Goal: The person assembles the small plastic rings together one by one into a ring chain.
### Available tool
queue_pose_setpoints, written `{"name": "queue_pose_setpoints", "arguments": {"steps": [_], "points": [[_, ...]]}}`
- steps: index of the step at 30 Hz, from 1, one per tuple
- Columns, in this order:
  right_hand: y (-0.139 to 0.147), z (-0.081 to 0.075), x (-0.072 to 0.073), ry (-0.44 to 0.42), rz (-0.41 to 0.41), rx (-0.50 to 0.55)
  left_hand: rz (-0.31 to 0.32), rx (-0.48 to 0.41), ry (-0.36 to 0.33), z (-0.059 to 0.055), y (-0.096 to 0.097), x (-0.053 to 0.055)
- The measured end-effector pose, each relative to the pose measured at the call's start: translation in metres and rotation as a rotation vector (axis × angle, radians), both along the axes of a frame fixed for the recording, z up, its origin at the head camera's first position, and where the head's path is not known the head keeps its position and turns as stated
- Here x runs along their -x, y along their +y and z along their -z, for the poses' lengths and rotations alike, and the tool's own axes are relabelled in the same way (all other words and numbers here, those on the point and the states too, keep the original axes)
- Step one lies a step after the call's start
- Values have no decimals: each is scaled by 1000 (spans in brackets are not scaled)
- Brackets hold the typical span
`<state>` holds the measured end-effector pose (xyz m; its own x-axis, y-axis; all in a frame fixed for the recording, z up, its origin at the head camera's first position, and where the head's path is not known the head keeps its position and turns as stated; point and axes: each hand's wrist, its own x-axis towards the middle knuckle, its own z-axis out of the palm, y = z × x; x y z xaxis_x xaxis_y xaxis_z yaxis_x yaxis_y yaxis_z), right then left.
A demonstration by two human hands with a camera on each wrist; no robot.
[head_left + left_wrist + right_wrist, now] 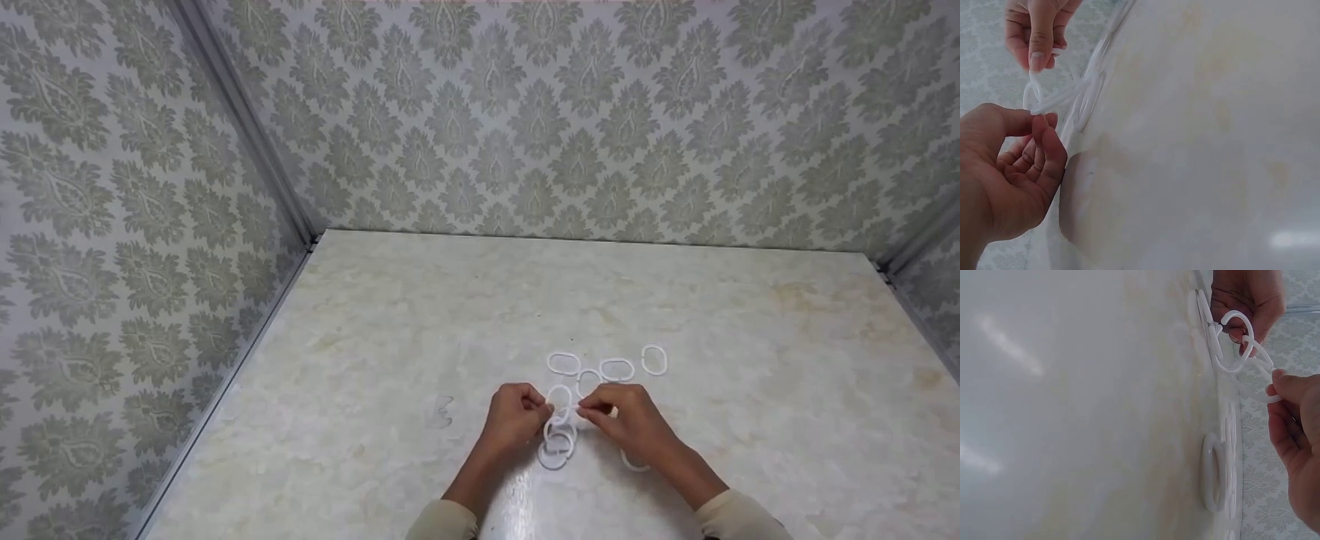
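Note:
My left hand (516,415) pinches one white oval plastic ring (1251,333) between thumb and fingertips. This ring has a small gap in its loop. Below it, linked rings (575,435) trail down to the table in a short chain. Facing it from the right, my right hand (626,416) pinches another white ring (1266,357) with thumb and forefinger. In the right wrist view the two rings cross and look linked. The fingertips of both hands hide parts of the held rings.
Loose white rings lie beyond the hands on the marbled table (412,315), among them an oval ring (564,354) and one farther right (655,346). Another ring (634,468) lies partly under my right wrist. Patterned walls (540,127) stand around the table.

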<state>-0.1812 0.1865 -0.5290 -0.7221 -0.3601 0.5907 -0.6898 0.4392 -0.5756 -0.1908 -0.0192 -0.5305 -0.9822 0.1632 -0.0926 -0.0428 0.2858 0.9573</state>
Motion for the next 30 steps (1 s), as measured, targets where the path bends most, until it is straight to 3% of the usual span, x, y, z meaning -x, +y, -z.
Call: {"name": "queue_pose_setpoints", "arguments": {"steps": [5,10,16,24,30], "points": [[-4,1,1,66,-31,24,-27,71,47,0,1,-1],[-6,-3,3,48,-26,20,-12,89,84,0,-1,-2],[1,-7,2,-79,48,19,71,53,-14,-2,-3,-2],[11,-4,5,-180,91,19,247,195,26,-6,-6,0],[14,-3,5,-271,94,15,327,246,13,-10,-6,-2]]}}
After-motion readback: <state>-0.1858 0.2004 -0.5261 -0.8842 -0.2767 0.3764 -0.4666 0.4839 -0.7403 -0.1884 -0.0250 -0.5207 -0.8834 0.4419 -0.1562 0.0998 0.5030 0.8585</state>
